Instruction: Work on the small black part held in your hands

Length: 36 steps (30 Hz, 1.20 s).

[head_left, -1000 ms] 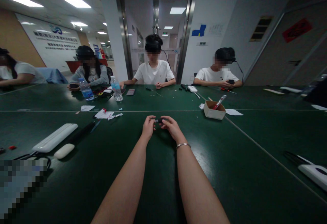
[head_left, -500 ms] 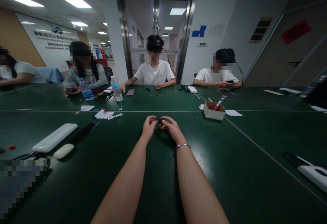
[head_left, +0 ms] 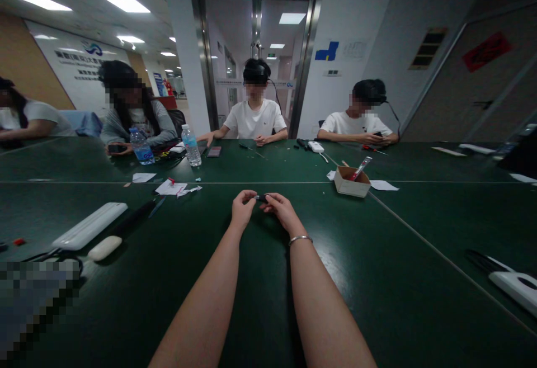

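Note:
A small dark object (head_left: 262, 198) is held between my two hands, above the green table (head_left: 268, 278). The fingertips of my left hand (head_left: 244, 207) pinch its left end, where a paler tip shows. On its right end the fingers of my right hand (head_left: 280, 208) are closed, with a silver bracelet on that wrist. The object is too small to name.
An open cardboard box (head_left: 352, 187) with a red-tipped tool stands at right. Paper scraps (head_left: 171, 187), two bottles (head_left: 191, 147), a white case (head_left: 90, 226) and a white oval object (head_left: 104, 248) lie or stand left. Several people sit across the table.
My left hand has shifted slightly left, and more of the object shows between my hands. The person at the left has leaned their head left.

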{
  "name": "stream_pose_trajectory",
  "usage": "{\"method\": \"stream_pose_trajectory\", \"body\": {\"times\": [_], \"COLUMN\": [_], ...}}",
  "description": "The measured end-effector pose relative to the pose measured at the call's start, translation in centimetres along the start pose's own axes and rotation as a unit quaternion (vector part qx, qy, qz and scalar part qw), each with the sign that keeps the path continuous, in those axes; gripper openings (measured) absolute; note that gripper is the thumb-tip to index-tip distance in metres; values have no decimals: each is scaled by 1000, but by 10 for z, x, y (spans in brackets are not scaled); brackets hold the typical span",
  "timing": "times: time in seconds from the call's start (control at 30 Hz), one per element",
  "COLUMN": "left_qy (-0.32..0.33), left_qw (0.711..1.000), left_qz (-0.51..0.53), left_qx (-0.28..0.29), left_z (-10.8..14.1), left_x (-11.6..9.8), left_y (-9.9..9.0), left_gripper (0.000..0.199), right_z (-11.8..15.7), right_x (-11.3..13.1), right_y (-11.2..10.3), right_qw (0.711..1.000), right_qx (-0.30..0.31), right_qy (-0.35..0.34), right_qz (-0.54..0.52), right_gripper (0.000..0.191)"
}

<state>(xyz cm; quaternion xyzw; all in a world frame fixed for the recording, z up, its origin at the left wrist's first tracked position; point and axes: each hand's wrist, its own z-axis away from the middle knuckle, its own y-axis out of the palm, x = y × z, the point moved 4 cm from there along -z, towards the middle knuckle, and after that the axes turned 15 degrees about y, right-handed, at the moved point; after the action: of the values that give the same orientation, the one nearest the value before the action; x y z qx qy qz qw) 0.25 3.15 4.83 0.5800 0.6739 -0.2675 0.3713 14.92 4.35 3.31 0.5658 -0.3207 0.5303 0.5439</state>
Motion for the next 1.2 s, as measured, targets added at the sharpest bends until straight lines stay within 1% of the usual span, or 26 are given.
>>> {"method": "stream_pose_trajectory", "body": {"times": [0.13, 0.27, 0.47, 0.63, 0.8, 1.07, 1.2], "left_qy": [-3, -9, -46, -44, -34, -65, -72], "left_qw": [1000, 1000, 999, 999, 999, 998, 997], "left_qz": [11, 7, -17, -11, -3, -1, -9], "left_qx": [-1, 0, -4, 2, 11, -12, -1], "left_z": [0, 0, 2, 2, 2, 2, 3], "left_x": [3, 1, -2, 2, 7, 6, 7], "left_y": [0, 0, -1, -1, 0, 1, 1], "left_gripper": [11, 11, 15, 19, 19, 19, 23], "right_z": [0, 1, 1, 0, 1, 1, 0], "right_x": [0, 0, 1, 1, 2, 2, 1], "right_y": [0, 1, 1, 0, -2, -2, -3], "right_qw": [1000, 1000, 1000, 1000, 999, 999, 999], "right_qx": [-8, -10, -1, 3, -11, -25, -26], "right_qy": [4, 8, -3, -13, -24, -22, -20], "right_qz": [9, 14, 20, 13, 29, 25, 15], "right_gripper": [36, 35, 34, 37, 38, 39, 40]}}
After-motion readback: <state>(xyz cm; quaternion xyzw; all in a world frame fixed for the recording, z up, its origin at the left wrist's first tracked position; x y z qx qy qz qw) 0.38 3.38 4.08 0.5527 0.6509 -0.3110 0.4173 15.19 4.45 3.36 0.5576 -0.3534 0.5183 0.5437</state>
